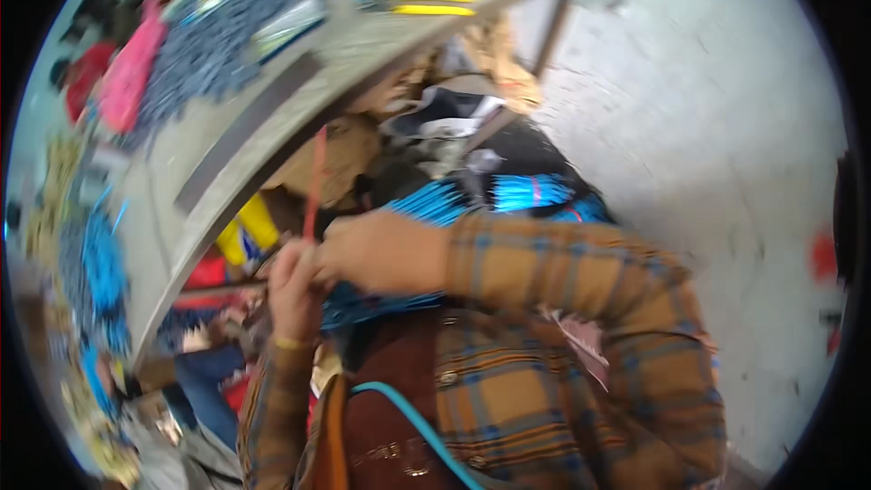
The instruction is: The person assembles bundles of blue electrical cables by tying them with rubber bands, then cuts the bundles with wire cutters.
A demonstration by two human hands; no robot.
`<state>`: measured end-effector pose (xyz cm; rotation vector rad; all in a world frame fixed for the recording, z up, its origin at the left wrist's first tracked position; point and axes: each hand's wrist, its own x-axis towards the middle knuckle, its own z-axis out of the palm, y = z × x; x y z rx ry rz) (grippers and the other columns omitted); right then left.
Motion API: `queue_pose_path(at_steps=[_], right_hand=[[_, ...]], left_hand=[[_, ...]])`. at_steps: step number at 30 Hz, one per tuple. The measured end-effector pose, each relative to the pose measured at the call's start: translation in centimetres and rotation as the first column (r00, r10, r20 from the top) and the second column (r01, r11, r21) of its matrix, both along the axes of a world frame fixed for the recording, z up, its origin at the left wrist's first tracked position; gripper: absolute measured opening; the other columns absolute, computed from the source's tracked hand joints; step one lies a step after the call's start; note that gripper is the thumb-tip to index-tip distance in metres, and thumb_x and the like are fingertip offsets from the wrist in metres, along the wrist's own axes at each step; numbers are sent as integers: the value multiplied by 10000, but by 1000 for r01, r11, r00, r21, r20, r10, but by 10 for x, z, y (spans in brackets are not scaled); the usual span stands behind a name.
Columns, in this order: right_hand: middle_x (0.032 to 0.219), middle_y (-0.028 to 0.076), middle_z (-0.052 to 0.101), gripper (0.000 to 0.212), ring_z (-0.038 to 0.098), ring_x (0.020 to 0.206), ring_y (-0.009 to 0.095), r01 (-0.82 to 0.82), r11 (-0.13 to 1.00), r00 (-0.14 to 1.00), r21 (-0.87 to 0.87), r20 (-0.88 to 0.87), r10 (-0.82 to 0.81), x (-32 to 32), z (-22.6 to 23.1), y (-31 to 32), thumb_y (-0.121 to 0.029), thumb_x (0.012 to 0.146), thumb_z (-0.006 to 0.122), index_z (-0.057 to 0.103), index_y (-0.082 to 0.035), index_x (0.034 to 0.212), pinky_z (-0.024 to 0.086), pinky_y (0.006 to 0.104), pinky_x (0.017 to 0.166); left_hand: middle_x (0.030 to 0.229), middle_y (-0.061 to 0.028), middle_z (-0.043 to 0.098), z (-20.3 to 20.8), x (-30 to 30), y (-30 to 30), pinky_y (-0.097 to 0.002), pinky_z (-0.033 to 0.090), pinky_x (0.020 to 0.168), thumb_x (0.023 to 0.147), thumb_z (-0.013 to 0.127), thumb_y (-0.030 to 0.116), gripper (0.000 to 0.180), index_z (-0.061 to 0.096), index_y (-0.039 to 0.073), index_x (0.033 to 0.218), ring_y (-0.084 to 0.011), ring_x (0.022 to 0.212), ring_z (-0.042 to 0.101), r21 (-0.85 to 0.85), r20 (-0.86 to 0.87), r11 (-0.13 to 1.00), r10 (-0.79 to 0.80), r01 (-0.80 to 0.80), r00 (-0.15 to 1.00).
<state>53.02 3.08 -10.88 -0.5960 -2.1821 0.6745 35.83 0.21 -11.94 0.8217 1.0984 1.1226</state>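
My left hand [295,295] and my right hand [376,249] meet in front of my body, fingers closed together. A thin red strip [317,183] rises from between them, pinched where the hands touch. Motion blur hides the exact grip and which fingers bear on it. Bundles of bright blue cord-like strips [431,204] lie just beyond my right hand and wrist. More blue strips [386,308] show below that hand; whether it touches them cannot be told. A further blue bundle [531,191] with a pink-red tie lies past my right sleeve.
A long grey table [263,145] curves across the left and top, bearing a heap of grey-blue strips [213,59], a pink bag [133,73], a dark flat bar [245,127] and yellow strips [434,4]. Under its edge are a yellow packet [249,231] and cloth. Pale floor [708,127] spreads at right.
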Motion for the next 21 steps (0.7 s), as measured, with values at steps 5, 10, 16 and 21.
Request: queue_pose_path(at_steps=[5, 10, 16, 21], right_hand=[[678, 150, 609, 186, 600, 631, 325, -148, 989, 765, 20, 636, 102, -4, 13, 46, -242, 828, 467, 591, -105, 846, 467, 430, 568], [657, 138, 605, 309, 597, 621, 326, 3, 999, 724, -47, 690, 30, -29, 0, 70, -350, 872, 425, 590, -101, 795, 456, 438, 539], [632, 133, 600, 401, 594, 619, 331, 85, 994, 672, 72, 733, -110, -53, -50, 104, -438, 870, 420, 598, -103, 739, 450, 444, 523], [739, 140, 634, 340, 617, 680, 329, 86, 991, 598, -99, 801, 28, -39, -128, 101, -411, 857, 441, 633, -136, 805, 475, 460, 589]], left_hand=[[624, 13, 412, 2, -10, 3, -208, 298, 503, 894, 496, 158, 132, 483, 65, 802, -88, 548, 373, 177, 96, 979, -118, 100, 988], [597, 9, 379, -4, -12, -22, -216, 292, 509, 895, 490, 155, 152, 462, 68, 773, -98, 543, 363, -20, 261, 992, -117, 126, 958], [623, 24, 396, -14, -27, -60, -209, 277, 488, 892, 496, 141, 130, 465, 84, 780, -73, 528, 338, -235, 507, 949, -63, 208, 860], [633, 12, 408, -44, -42, -71, -218, 283, 493, 888, 500, 120, 122, 457, 92, 778, -79, 531, 334, -292, 560, 912, -81, 288, 825]])
